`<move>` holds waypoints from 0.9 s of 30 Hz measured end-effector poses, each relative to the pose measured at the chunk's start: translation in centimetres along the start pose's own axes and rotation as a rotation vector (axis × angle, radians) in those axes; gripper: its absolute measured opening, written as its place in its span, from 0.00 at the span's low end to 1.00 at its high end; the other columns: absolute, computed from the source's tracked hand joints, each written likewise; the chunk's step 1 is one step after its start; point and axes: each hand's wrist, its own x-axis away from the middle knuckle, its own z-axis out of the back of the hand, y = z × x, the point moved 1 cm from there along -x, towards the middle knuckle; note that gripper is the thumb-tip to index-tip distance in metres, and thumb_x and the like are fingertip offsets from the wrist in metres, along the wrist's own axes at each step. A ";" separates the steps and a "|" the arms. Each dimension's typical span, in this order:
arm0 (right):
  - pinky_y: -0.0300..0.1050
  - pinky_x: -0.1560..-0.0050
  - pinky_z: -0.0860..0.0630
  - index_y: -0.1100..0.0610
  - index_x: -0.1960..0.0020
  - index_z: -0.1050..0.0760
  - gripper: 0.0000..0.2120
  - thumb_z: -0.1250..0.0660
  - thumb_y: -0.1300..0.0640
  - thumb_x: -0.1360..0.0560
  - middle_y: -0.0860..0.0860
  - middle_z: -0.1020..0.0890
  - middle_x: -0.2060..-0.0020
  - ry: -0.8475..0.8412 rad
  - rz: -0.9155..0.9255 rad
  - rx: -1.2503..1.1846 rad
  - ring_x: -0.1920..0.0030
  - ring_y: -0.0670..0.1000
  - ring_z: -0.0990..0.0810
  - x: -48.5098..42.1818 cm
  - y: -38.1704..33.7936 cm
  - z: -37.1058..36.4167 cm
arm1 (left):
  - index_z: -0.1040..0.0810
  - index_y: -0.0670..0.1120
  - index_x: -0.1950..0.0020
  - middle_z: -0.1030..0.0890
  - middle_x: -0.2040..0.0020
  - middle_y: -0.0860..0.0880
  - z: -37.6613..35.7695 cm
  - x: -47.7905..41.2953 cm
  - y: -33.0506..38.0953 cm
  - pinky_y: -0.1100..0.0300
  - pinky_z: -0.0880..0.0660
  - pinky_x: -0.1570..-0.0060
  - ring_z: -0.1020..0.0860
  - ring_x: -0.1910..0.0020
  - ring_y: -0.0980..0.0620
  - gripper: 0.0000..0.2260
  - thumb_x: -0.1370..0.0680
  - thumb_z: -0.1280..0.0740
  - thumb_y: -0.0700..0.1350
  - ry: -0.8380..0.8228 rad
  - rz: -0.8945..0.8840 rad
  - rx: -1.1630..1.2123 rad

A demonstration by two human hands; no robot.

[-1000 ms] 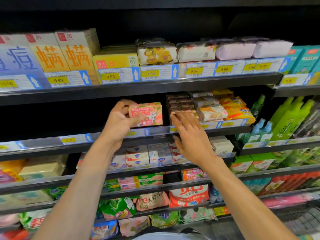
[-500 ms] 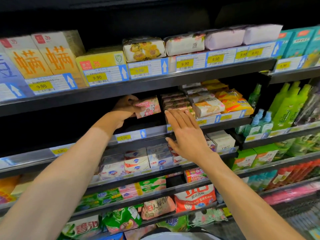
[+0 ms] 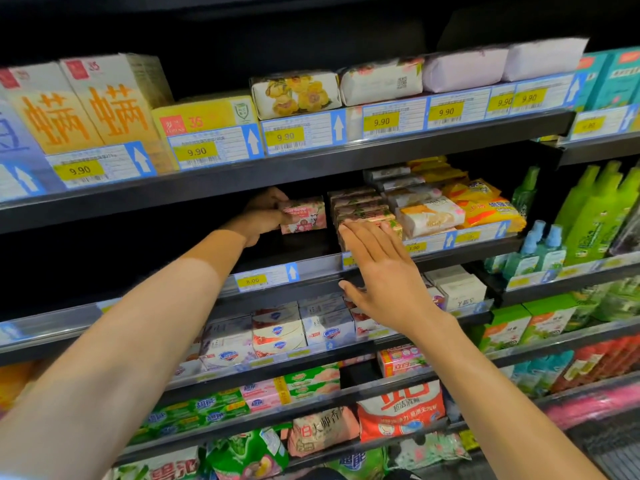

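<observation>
Both hands are up at the second shelf, well apart from each other. My left hand (image 3: 263, 216) has fingers and thumb curled round the left end of the pink Goat Soap box (image 3: 304, 214). My right hand (image 3: 384, 271) is flat and holds nothing, its straight fingertips (image 3: 349, 233) laid against the front of the stack of soap bars (image 3: 360, 209).

The Goat Soap box sits inside the shelf bay with its printed face toward me, just left of the stack and separated from it by a narrow gap. I cannot tell whether its bottom edge is down on the shelf floor or hanging a little above it.

As I read it, I am setting this box in beside the stack. To do that well, I should keep the box square to the front and lower it until it sits flat. Then I can slide it right until it meets the stack, with my right hand bracing the bars so they don't tip or shift.

The bay is low. The upper shelf edge (image 3: 311, 164) hangs close over my left knuckles, and the shelf lip (image 3: 311, 268) with its 8.00 price tag (image 3: 252, 280) stands up in front, so my wrist has to come out level between them. To the left the bay is dark, open room. To the right, beyond the stack, the wrapped white-and-orange soap (image 3: 429, 214) and the yellow packs (image 3: 485, 202) fill the space.
</observation>
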 end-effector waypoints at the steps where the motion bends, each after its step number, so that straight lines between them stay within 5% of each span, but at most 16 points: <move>1: 0.54 0.16 0.50 0.57 0.16 0.43 0.41 0.30 0.44 0.22 0.53 0.37 0.19 -0.004 0.000 0.002 0.18 0.54 0.42 0.0 0.0 0.1 | 0.25 0.48 0.47 0.20 0.47 0.46 -0.1 -0.2 0.0 0.44 0.20 0.39 0.21 0.41 0.44 0.15 0.26 0.24 0.35 0.004 -0.003 -0.010; 6: 0.55 0.17 0.50 0.56 0.16 0.45 0.42 0.30 0.45 0.23 0.53 0.38 0.18 -0.015 -0.003 0.012 0.18 0.54 0.43 0.1 -0.1 0.0 | 0.25 0.48 0.46 0.20 0.44 0.44 -0.5 -0.8 0.2 0.46 0.20 0.40 0.21 0.41 0.43 0.15 0.26 0.24 0.36 0.009 -0.027 -0.040; 9: 0.54 0.16 0.51 0.56 0.16 0.45 0.42 0.30 0.45 0.23 0.53 0.38 0.18 -0.024 -0.012 0.010 0.18 0.54 0.44 0.1 -0.1 0.0 | 0.26 0.46 0.43 0.21 0.45 0.45 -0.8 -0.7 0.6 0.61 0.24 0.54 0.23 0.46 0.48 0.15 0.25 0.24 0.37 0.026 -0.040 -0.074; 11: 0.54 0.16 0.51 0.56 0.16 0.45 0.43 0.29 0.45 0.23 0.53 0.39 0.18 -0.029 -0.015 0.006 0.18 0.54 0.44 0.1 0.0 0.1 | 0.25 0.46 0.43 0.21 0.46 0.46 -1.0 -0.8 0.7 0.61 0.26 0.57 0.24 0.47 0.50 0.16 0.25 0.23 0.38 0.040 -0.039 -0.096; 17: 0.54 0.16 0.51 0.57 0.16 0.46 0.43 0.28 0.48 0.23 0.54 0.40 0.18 -0.043 -0.008 0.010 0.17 0.55 0.45 0.1 -0.1 0.3 | 0.26 0.47 0.44 0.21 0.46 0.46 -1.3 -0.7 0.9 0.58 0.27 0.48 0.23 0.45 0.48 0.15 0.25 0.24 0.38 0.023 -0.035 -0.113; 22: 0.56 0.17 0.49 0.58 0.16 0.46 0.43 0.29 0.50 0.23 0.56 0.41 0.18 -0.067 -0.054 -0.017 0.17 0.57 0.47 0.6 -0.6 0.4 | 0.30 0.43 0.26 0.23 0.31 0.42 -0.7 1.4 2.0 0.59 0.31 0.38 0.25 0.34 0.45 0.25 0.22 0.27 0.38 -0.053 -0.083 -0.299; 27: 0.58 0.17 0.49 0.58 0.16 0.49 0.42 0.31 0.47 0.21 0.58 0.43 0.17 -0.134 -0.107 0.001 0.16 0.59 0.49 0.5 -1.3 1.1 | 0.34 0.47 0.22 0.31 0.23 0.44 0.9 5.8 2.5 0.53 0.35 0.28 0.33 0.25 0.42 0.26 0.18 0.31 0.49 -0.047 -0.243 -0.589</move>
